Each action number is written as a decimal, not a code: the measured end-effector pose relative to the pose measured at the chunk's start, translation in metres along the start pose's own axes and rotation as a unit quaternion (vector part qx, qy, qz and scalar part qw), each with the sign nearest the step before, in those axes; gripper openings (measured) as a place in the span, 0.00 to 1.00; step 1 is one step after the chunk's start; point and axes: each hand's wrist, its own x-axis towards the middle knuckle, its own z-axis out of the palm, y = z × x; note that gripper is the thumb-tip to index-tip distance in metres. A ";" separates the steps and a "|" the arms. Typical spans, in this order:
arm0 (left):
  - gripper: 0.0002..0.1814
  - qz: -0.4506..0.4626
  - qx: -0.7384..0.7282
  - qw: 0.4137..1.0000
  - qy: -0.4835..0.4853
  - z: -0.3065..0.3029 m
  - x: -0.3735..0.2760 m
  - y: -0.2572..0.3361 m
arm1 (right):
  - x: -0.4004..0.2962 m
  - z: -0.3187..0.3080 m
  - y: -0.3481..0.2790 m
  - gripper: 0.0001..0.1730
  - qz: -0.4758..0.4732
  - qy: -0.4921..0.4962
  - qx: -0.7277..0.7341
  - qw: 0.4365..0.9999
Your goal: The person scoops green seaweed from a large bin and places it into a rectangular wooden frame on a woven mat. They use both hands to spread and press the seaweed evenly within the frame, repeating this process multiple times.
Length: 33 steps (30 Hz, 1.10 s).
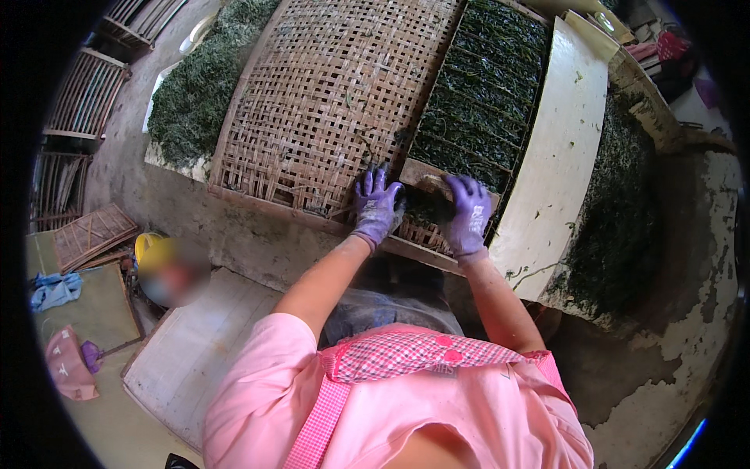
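Both hands wear purple coated gloves. My left hand [377, 205] rests with spread fingers on the near edge of a woven bamboo mat [328, 88] and seems to hold nothing. To its right, my right hand [467, 214] has its fingers curled over a wooden board [426, 176] lying across the near end of a long bed of dark green leafy strands [480, 99]. Thin strips cross that bed at intervals. Between my hands, below the board, some woven bamboo and dark green matter show. The fingertips under the right hand are partly hidden.
A pale board [562, 146] flanks the green bed on the right. Heaps of green strands lie at the far left [202, 88] and right [621, 217]. Slatted wooden frames [88, 94] stand at the left. A blurred person's head with a yellow top [174, 269] is at lower left, beside a white panel [205, 346].
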 end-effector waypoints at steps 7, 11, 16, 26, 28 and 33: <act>0.17 0.006 -0.149 0.984 0.096 -0.046 -0.008 -0.016 | -0.042 0.043 0.033 0.28 -0.132 -0.296 -0.157 0.933; 0.15 -0.105 -0.236 0.958 -0.124 -0.067 -0.019 -0.020 | -0.022 0.035 0.016 0.26 0.035 -0.199 0.000 0.979; 0.17 -0.172 -0.653 0.704 -0.219 -0.023 -0.012 -0.020 | -0.009 -0.002 -0.002 0.19 0.146 -0.382 0.008 0.912; 0.22 -0.128 -0.302 0.942 0.072 -0.022 -0.025 -0.059 | 0.004 0.015 -0.002 0.22 0.016 -0.004 -0.016 1.000; 0.27 -0.084 -0.105 0.989 0.060 -0.048 -0.034 -0.053 | 0.007 0.014 0.011 0.22 0.007 -0.025 -0.092 0.995; 0.27 -0.062 -0.002 0.997 0.035 -0.060 -0.043 -0.056 | -0.020 0.015 0.028 0.19 -0.057 -0.065 -0.040 0.995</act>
